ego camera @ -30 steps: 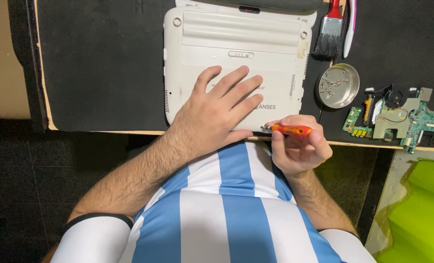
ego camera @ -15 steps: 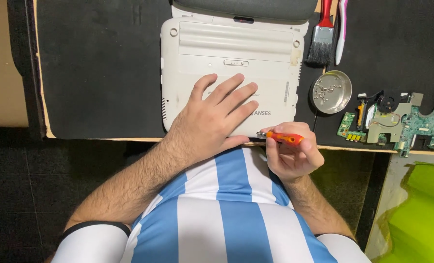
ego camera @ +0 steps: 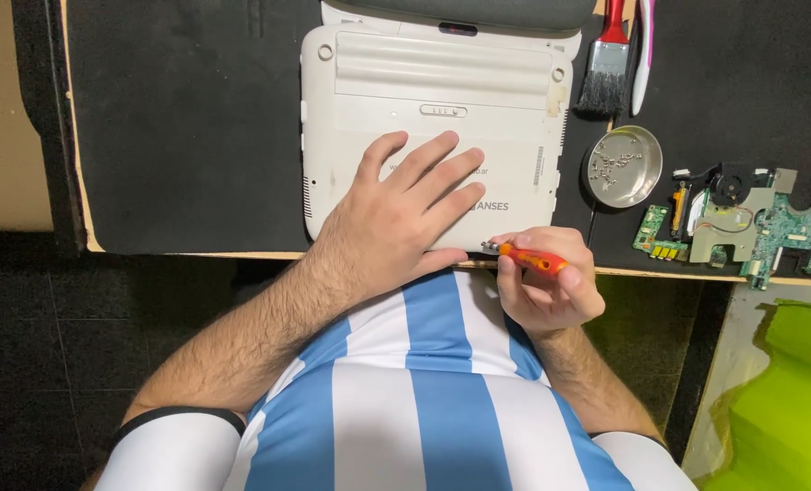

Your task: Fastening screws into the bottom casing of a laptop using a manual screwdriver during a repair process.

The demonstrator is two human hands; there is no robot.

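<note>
Fingers of my left hand [ego camera: 403, 214] lie spread and flat on the white laptop [ego camera: 433, 100], which sits underside up on the black mat [ego camera: 187, 118]; nothing is gripped there, the palm just presses the shell near its front edge. My right hand [ego camera: 546, 295] is curled tight around an orange screwdriver [ego camera: 528, 259], thumb and fingers pinching the handle, with the metal tip pointing left and meeting the laptop's front edge just beside my left thumb. Whether the tip sits in a screw I cannot tell. Beyond the right knuckles, a little off from them, stands a round metal dish [ego camera: 624, 165] with small screws scattered inside. Further out past the dish, a brush [ego camera: 605, 68] with a red handle and dark bristles lies by the laptop's far right corner, and a pink-and-white stick-shaped tool [ego camera: 643, 55], of a kind I cannot make out, lies just beside it. To the outer side of my right hand, well apart from the fingertips, a green circuit board [ego camera: 751, 227] with a small fan rests on the mat. Below that, off the table edge, something bright green [ego camera: 778, 409] shows at the corner.
</note>
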